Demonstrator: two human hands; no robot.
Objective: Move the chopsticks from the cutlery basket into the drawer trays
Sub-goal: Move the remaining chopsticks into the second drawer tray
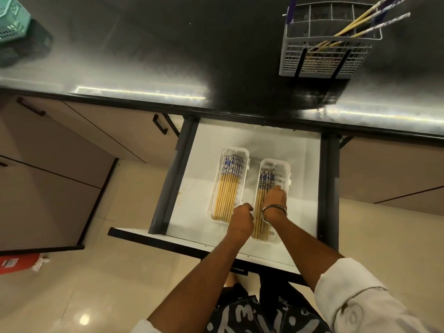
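Wooden chopsticks [355, 27] remain in the basket [326, 42] on the bench at one o'clock; they look light, stiff and smooth, best pinched mid-length. Right hand [275, 200] lies on those in the right tray [284, 175]; left hand [241, 218] is curled, grip unclear.

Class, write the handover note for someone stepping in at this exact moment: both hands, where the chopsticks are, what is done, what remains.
Left hand: loosely closed between the two trays' near ends; whether it holds anything cannot be told.
Right hand: palm down on the chopsticks in the right tray, bangle on the wrist.
Left tray: filled with a neat row of chopsticks.
Right tray: only its left part filled.
Cutlery basket on the counter: several chopsticks remain, leaning out to the right.
Left to do: settle the right tray's bundle, then fetch the basket's chopsticks into the open drawer.
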